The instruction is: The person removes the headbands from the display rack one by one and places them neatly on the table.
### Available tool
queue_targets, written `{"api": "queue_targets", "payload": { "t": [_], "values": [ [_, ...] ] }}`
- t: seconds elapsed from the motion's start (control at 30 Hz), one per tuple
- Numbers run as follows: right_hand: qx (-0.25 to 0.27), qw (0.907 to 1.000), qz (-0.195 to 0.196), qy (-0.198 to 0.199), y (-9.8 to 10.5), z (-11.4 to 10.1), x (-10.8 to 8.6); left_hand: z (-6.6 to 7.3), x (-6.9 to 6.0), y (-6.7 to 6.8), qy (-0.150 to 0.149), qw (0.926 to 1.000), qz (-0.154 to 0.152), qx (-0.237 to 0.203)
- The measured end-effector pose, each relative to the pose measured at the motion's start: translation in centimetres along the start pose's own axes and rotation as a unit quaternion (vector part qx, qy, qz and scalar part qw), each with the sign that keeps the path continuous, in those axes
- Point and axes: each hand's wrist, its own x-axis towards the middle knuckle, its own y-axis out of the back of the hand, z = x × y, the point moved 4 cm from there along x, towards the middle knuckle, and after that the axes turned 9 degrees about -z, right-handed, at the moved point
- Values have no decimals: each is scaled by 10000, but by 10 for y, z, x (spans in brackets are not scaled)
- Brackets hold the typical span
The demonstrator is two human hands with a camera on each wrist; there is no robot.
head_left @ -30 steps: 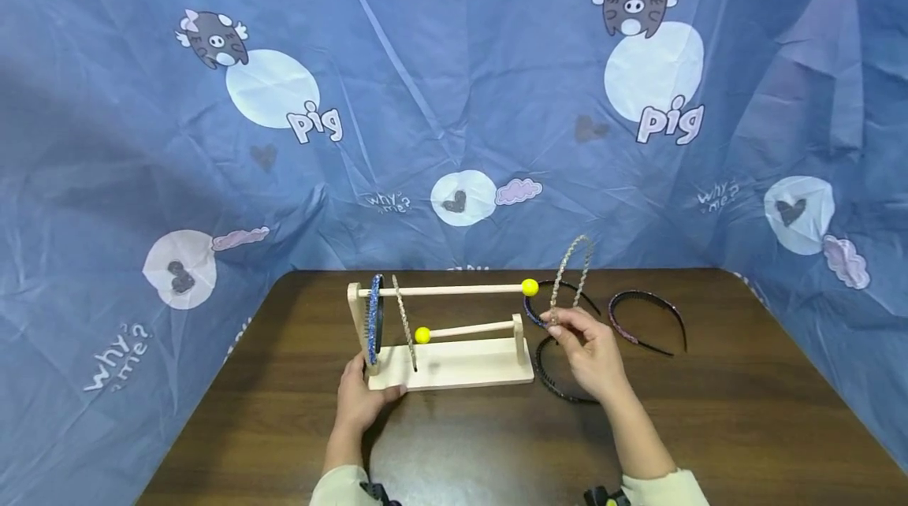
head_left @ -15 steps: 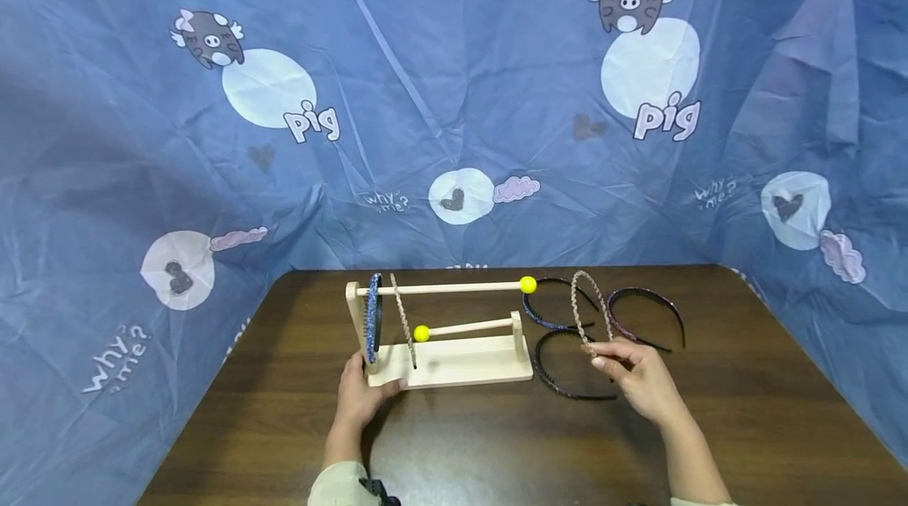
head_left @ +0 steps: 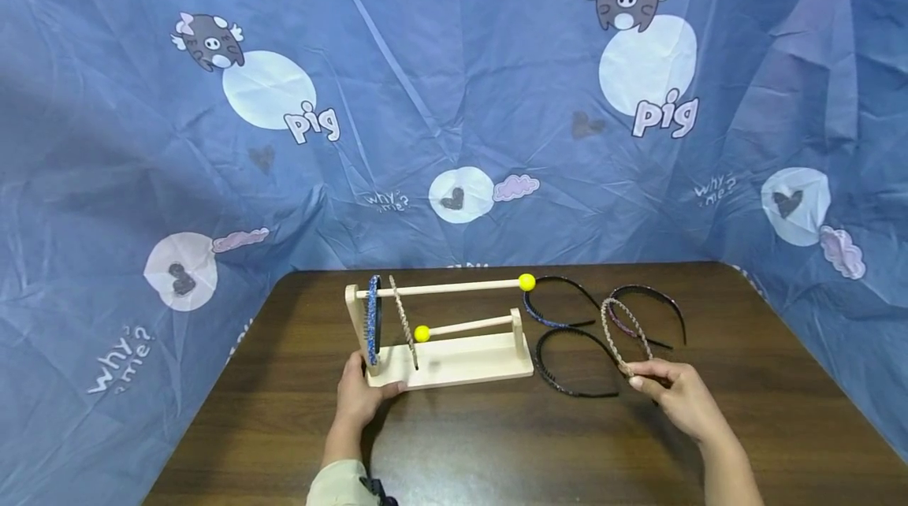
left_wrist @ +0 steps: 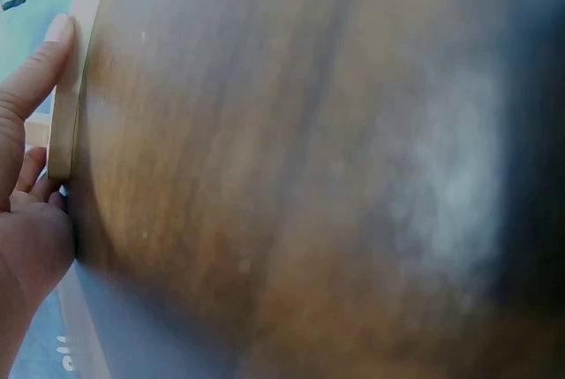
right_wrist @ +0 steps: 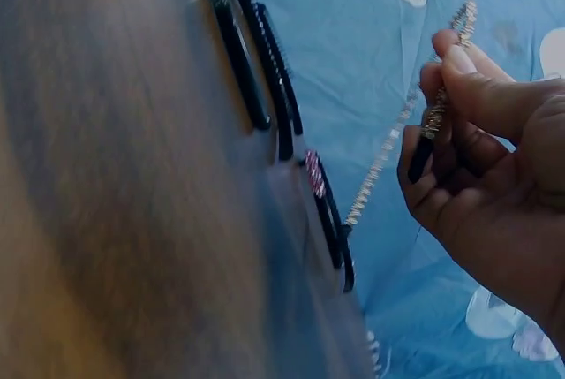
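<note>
Beaded headband (head_left: 606, 325): gold-brown and bumpy, held up over the right side of the counter, in front of part of the pink headband.
Right hand (head_left: 674, 396): its fingers are closed, with the thumb and fingertips pinching the beaded headband near one end.
Pink headband (head_left: 667, 299): lying at the far right.
Blue headband (head_left: 549, 322): lying left of the pink one.
Black headband (head_left: 549, 378): lying nearer than the blue one.
Wooden rack (head_left: 468, 360): left of these, with two bars tipped by yellow balls (head_left: 526, 282).
Long bar: a sparkly blue band (head_left: 372, 321) and a beaded band (head_left: 402, 313) hang at its left end.
Left hand (head_left: 360, 396): its fingers grip the rack's near left corner, thumb on the near edge.
Counter (head_left: 454, 443): brown, shiny, with wood lines.
Room: blue cloth (head_left: 454, 96) with pigs and hearts hangs behind and at both sides.
</note>
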Motion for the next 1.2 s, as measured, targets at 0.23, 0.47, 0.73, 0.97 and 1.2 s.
{"api": "queue_targets", "payload": {
  "t": [0.23, 0.47, 0.73, 0.97, 1.2],
  "values": [
    [-164, 9995, -259, 49, 7, 13, -6, 1, 3, 1, 143, 9998, -138, 29],
    [-252, 9974, -605, -286, 20, 22, -14, 2, 4, 1, 125, 9997, -209, -51],
    [-118, 9943, -917, -526, 21, 35, -16, -2, -1, 7, 133, 9996, -257, 30],
    [94, 9891, -1362, -558, 23, 45, -14, -2, -4, 8, 63, 9992, -384, 38],
    [32, 9833, -1776, -404, 21, 47, -8, -2, -4, 8, 144, 9991, -389, -47]
  ]
}}
